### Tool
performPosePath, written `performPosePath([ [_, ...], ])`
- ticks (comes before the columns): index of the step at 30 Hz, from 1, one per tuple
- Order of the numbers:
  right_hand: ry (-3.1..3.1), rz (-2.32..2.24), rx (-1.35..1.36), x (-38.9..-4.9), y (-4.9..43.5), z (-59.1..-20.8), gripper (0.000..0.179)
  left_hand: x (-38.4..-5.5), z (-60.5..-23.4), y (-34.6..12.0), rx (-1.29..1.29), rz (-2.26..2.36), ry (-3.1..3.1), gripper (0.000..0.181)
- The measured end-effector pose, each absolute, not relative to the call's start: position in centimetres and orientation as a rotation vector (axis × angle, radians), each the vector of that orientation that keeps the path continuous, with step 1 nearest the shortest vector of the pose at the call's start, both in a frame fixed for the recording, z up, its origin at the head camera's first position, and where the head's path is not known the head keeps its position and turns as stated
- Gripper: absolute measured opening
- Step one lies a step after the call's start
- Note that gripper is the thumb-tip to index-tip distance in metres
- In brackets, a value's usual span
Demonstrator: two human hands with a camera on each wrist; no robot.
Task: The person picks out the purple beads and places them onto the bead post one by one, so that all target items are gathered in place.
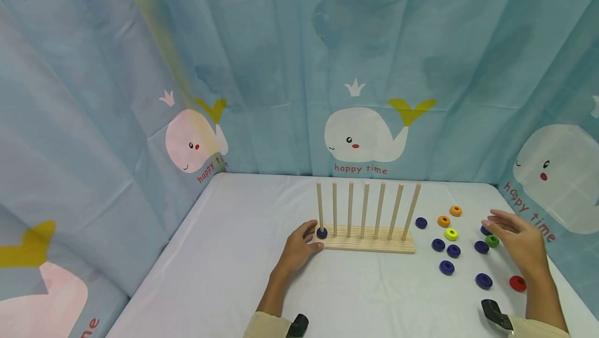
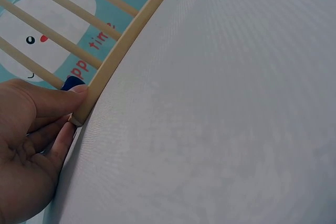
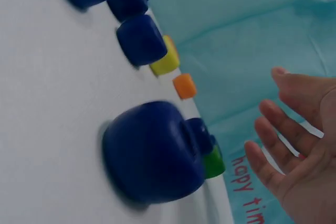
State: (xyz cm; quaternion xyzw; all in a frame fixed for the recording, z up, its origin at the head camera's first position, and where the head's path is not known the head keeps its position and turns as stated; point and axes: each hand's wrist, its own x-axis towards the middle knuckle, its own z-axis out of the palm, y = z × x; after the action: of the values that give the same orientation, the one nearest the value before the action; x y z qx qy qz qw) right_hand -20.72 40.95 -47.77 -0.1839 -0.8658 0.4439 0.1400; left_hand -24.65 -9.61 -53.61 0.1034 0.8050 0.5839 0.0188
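At its left end, a wooden peg rack (image 1: 369,244) is gripped by my left hand (image 1: 298,247). In the left wrist view the thumb of this hand (image 2: 31,129) lies along the front of the base (image 2: 107,69), with fingers round the end. A blue bead (image 1: 322,233) sits at the foot of the leftmost peg; the other pegs stand bare. My right hand (image 1: 519,239) hovers over the right of the table, fingers spread and nothing in them. Close by it are a green bead (image 1: 492,241), a blue bead (image 1: 481,247) and a red bead (image 1: 517,283).
Between the rack and my right hand lie several loose beads, among them a yellow one (image 1: 451,234), an orange one (image 1: 443,221) and a blue one (image 1: 446,268). A white cloth (image 1: 224,255) covers the table. Blue whale-print curtains (image 1: 281,67) hang behind and at the sides.
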Motion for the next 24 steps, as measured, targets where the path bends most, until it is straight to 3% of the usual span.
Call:
performPosePath([
  [24, -2.677, 1.318, -0.693, -22.3, 42.9, -50.3, 0.084, -24.7, -53.6, -9.6, 0.295, 1.808, 2.497, 0.068],
])
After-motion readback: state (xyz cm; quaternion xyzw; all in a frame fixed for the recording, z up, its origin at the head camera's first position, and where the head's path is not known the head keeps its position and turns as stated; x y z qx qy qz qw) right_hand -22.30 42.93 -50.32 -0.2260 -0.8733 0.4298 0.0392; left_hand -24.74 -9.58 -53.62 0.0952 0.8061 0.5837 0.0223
